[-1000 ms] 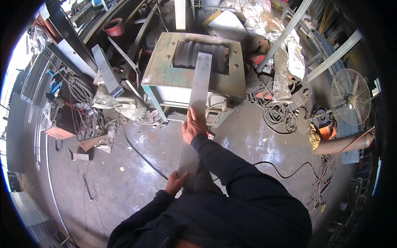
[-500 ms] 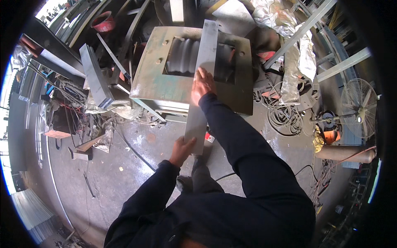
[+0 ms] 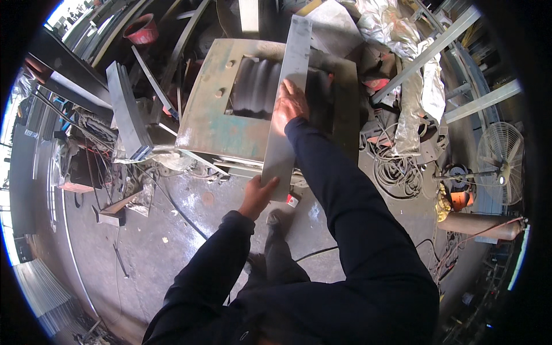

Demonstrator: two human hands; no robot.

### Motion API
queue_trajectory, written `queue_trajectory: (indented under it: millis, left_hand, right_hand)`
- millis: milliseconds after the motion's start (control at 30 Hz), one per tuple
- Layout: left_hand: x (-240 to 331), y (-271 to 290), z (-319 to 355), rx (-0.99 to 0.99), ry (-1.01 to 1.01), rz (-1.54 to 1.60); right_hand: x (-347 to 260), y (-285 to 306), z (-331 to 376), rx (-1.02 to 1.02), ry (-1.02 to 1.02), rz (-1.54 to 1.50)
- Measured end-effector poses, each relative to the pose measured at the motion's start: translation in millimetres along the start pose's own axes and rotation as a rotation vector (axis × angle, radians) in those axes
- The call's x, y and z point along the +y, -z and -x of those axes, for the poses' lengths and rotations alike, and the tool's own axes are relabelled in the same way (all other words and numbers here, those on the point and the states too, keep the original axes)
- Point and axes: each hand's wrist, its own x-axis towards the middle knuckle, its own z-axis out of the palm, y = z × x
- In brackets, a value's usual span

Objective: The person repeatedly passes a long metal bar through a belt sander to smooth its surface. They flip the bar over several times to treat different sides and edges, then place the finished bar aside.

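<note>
Beneath the right hand (image 3: 290, 107) lies a strip (image 3: 280, 155) (grey).

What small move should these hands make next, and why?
Perhaps draw the metal strip slightly backward: in this view, its far end shows beyond the ribbed dark part in the green machine. The left hand grips it by its near end, and the right hand lies on top, seemingly well placed to steady it.

Scanning for lettering now, and nothing reads: the small red-and-white box (image 3: 292, 200) on the floor (image 3: 167, 253) is too tiny to make out (colours come through, letters don't), and the long metal strip (image 3: 296, 54) shows no legible mark.
</note>
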Motion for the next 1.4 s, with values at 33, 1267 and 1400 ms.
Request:
queue_trajectory:
  millis: [33, 1267, 1400]
  left_hand:
    - [-6.6, 1.9, 5.8, 0.000, -0.004, 0.001]
    - [-152.1, 92.0, 332.6, 0.133, -0.222, -0.892]
    - [-147.0, 87.1, 332.2, 0.042, -0.211, -0.963]
  right_hand:
    - [-1.4, 0.0, 8.5, 0.010, 0.005, -0.013]
    - [-193.1, 47.8, 340.3, -0.051, -0.458, -0.196]
    - [-171.8, 38.1, 339.9, -0.213, -0.703, -0.283]
